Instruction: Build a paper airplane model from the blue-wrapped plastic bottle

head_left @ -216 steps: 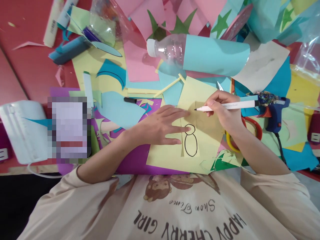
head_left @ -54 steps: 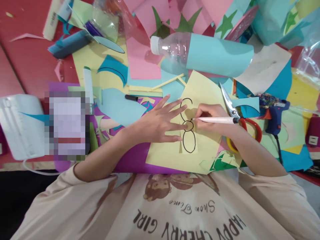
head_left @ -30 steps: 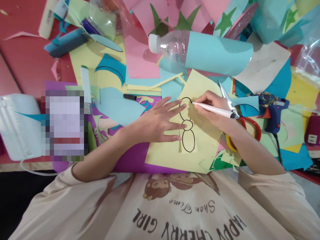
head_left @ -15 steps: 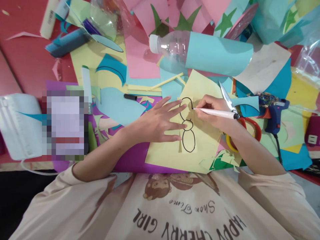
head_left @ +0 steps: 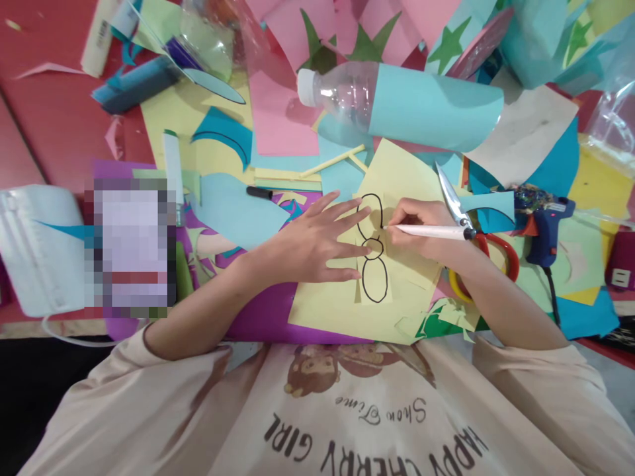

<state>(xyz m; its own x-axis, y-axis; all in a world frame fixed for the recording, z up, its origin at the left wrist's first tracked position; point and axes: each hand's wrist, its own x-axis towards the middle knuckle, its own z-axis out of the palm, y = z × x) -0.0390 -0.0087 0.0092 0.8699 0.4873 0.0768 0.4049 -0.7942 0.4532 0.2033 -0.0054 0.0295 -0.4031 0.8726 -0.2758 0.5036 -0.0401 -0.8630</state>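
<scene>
My right hand [head_left: 417, 221] grips a white marker pen [head_left: 431, 231], its tip on the right side of the upper loop of a black-line drawing. The drawing is a bow shape, two loops joined by a small circle, on a pale yellow strip [head_left: 380, 291]. That strip lies on a larger pale yellow sheet [head_left: 327, 307]. Spread flat, my left hand [head_left: 317, 241] presses on the strip with its fingertips over the drawing's left edge. Scissors [head_left: 496, 254] with red and yellow handles lie by my right wrist, partly hidden under the forearm.
A clear plastic bottle [head_left: 342, 92] wrapped in light blue paper lies beyond my hands. At right rests a blue glue gun [head_left: 546, 231]. A black pen cap [head_left: 258, 192] and another marker [head_left: 172, 165] are left of centre. A white case [head_left: 42, 258] sits far left, amid coloured paper scraps.
The marker tip has moved slightly down along the upper loop, lengthening its right-hand line toward the small circle. My left hand stays in place.
</scene>
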